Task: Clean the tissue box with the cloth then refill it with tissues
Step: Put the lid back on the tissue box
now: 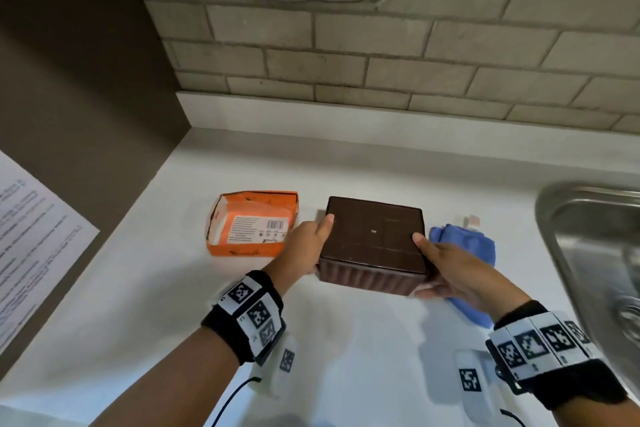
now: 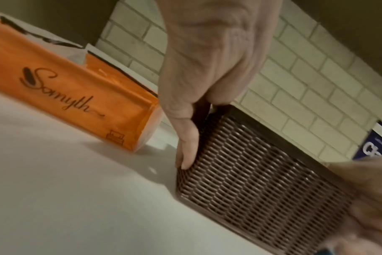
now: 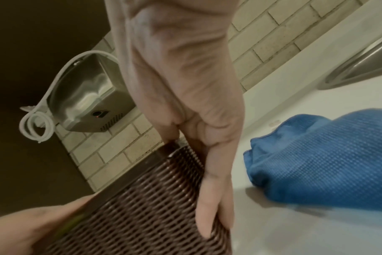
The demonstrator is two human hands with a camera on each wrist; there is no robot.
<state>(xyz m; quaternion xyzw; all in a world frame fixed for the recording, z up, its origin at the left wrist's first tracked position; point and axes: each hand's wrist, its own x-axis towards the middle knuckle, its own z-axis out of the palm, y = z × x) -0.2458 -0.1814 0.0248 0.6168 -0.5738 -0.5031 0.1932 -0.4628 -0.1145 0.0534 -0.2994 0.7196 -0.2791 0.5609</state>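
Left hand (image 1: pixel 309 242) and right hand (image 1: pixel 446 267) grip opposite sides of the brown tissue box (image 1: pixel 372 244), thumbs on its flat upper face, fingers down the woven sides. Box sits on the white counter (image 1: pixel 166 288). Orange tissue pack (image 1: pixel 251 222) just left; blue cloth (image 1: pixel 467 243) right, partly under right hand. Steel sink (image 1: pixel 595 246) far right; brick-tile wall (image 1: pixel 381 45) behind

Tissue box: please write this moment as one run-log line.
left hand: grips tissue box | right hand: grips same | cloth: right, untouched | tissue pack: left

Head view downward; wrist views close, perhaps sharing tissue box (image 2: pixel 262 172)
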